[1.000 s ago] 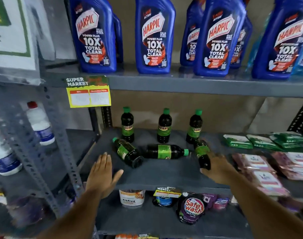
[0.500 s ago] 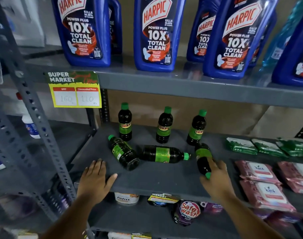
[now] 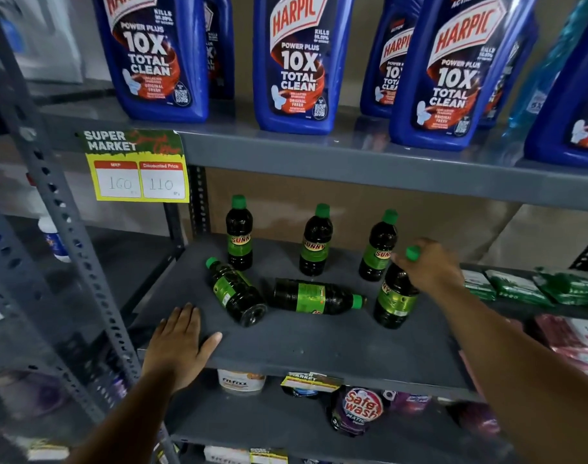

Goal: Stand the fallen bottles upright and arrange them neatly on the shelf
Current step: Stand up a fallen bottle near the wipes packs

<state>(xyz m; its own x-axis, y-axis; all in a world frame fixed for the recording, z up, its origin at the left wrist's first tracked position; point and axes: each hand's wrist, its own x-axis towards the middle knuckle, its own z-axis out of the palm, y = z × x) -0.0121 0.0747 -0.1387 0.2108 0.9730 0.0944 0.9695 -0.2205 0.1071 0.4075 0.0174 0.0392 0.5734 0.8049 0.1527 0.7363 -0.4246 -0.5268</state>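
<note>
Three dark bottles with green caps and green labels stand upright in a back row on the grey shelf [image 3: 319, 346]: left [image 3: 239, 234], middle [image 3: 315, 241], right [image 3: 377, 247]. Two more lie on their sides in front: one [image 3: 235, 292] with its cap pointing back-left, one [image 3: 316, 297] with its cap pointing right. My right hand [image 3: 428, 266] grips the neck of a further bottle [image 3: 395, 296], which stands nearly upright with its base on the shelf. My left hand [image 3: 177, 343] rests flat on the shelf's front left corner, holding nothing.
Large blue Harpic bottles [image 3: 297, 61] fill the shelf above. A yellow price tag [image 3: 137, 169] hangs from that shelf's edge. Green packets [image 3: 506, 284] and pink packets [image 3: 583, 336] lie to the right. A perforated upright post [image 3: 72, 249] stands at left. Pouches [image 3: 361, 410] sit below.
My right hand has lifted the rightmost fallen bottle by its neck, tipping it from lying flat to nearly upright. My left hand has stayed flat on the shelf. The camera has moved closer.
</note>
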